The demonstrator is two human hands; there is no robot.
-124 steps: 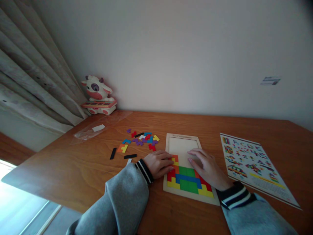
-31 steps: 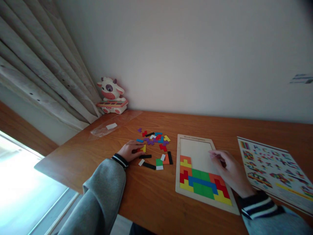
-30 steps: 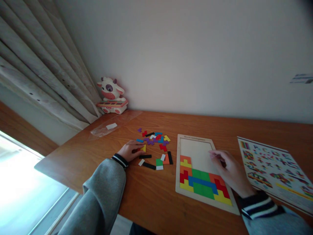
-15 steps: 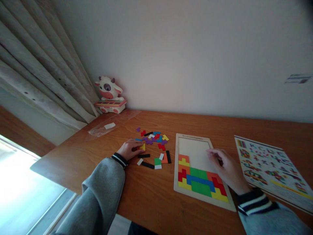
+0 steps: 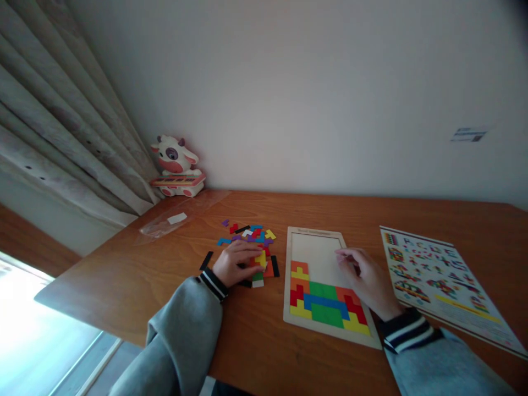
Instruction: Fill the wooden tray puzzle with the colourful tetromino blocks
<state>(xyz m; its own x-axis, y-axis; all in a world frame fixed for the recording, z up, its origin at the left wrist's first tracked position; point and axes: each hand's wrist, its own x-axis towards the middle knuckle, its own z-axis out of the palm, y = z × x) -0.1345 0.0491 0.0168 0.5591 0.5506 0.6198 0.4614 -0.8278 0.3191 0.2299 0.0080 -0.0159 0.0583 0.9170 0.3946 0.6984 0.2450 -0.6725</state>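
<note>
In the head view, my left hand point(image 5: 236, 263) grips a yellow puzzle piece point(image 5: 260, 258) between thumb and fingers, over a loose heap of pieces. Purple pieces point(image 5: 269, 242), a black strip point(image 5: 275, 266) and a green piece point(image 5: 258, 276) lie around it; some are hidden under the hand. My right hand point(image 5: 369, 279) rests over the right edge of a wooden puzzle tray point(image 5: 287, 286), thumb and forefinger closed together with no piece showing. Coloured pieces fill the tray's near half, including a blue one point(image 5: 325, 302); its far half is bare wood.
A printed pattern sheet point(image 5: 443, 283) lies right of the tray. At the back left stands a toy cow with a keyboard point(image 5: 177, 168), with a clear plastic bag point(image 5: 157, 228) in front of it. A wall and a curtain point(image 5: 74, 121) border the table.
My left hand has moved right across the heap with the yellow piece, uncovering a blue piece. A black strip now lies left of the hand. My right hand keeps its place at the tray; the view has shifted slightly.
</note>
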